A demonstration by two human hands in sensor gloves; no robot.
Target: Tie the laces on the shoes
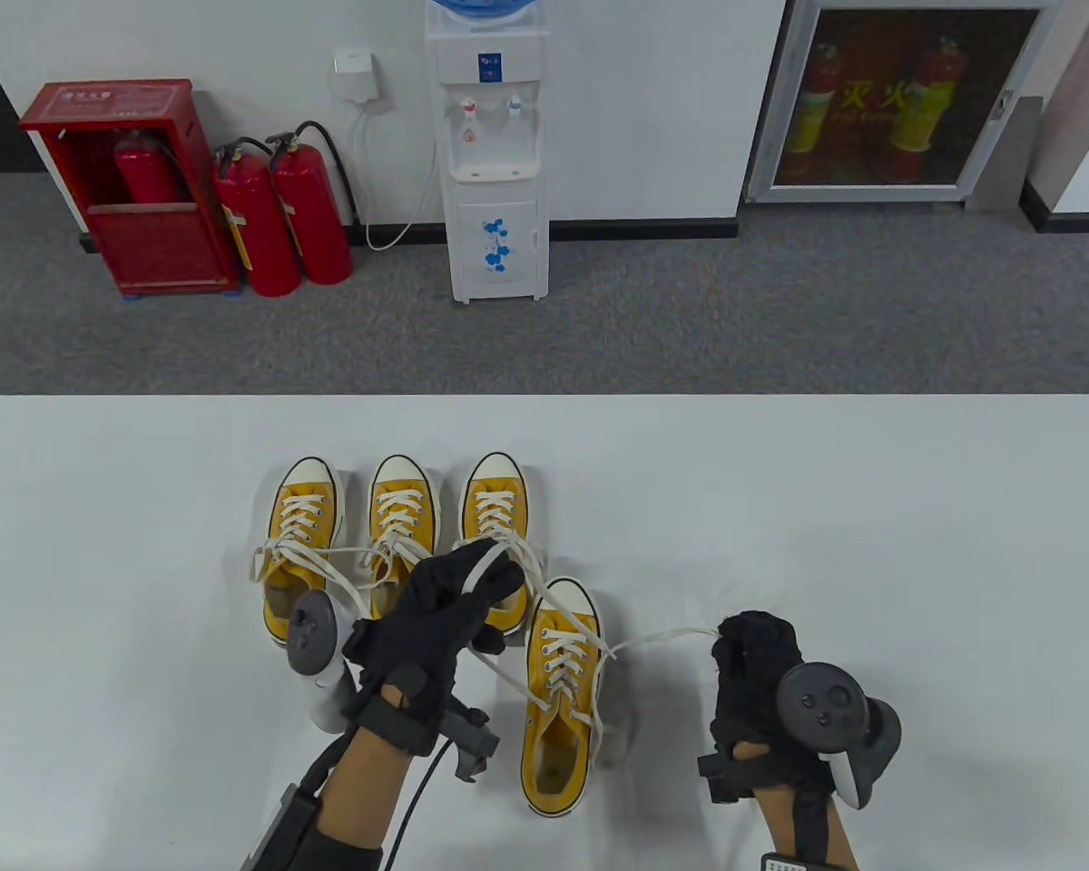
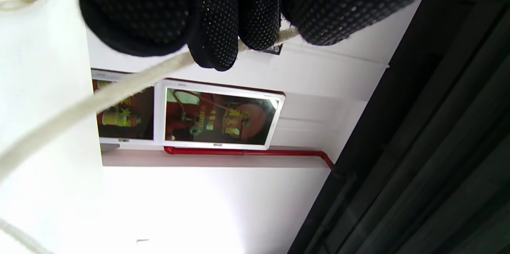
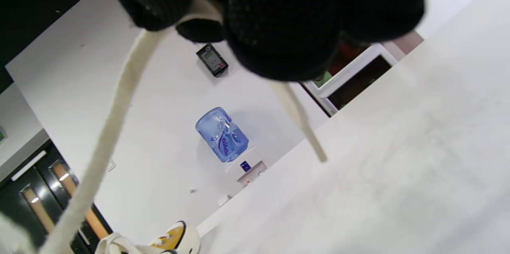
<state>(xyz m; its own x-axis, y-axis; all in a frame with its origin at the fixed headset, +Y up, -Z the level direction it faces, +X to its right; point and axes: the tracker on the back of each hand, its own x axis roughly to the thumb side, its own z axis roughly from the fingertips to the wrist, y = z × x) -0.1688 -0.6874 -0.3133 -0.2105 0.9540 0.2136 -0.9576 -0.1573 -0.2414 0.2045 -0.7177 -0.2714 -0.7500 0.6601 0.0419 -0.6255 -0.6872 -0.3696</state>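
Four yellow sneakers are set on the white table (image 1: 871, 508), three in a row and the fourth sneaker (image 1: 560, 694) nearer, between the hands. One white lace end (image 1: 662, 640) of it is pinched in the curled right hand (image 1: 762, 689) and drawn sideways. The other lace end (image 1: 485, 562) is gripped by the left hand (image 1: 436, 626), raised over the third sneaker (image 1: 493, 508).

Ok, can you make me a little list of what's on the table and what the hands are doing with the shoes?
shoes: four yellow, three in a back row, nearest shoe in front
table: white
left hand: holds a lace stretched over its fingers
right hand: grips the other lace, pulled out to the side
laces: both run to the nearest shoe, no bow visible yet
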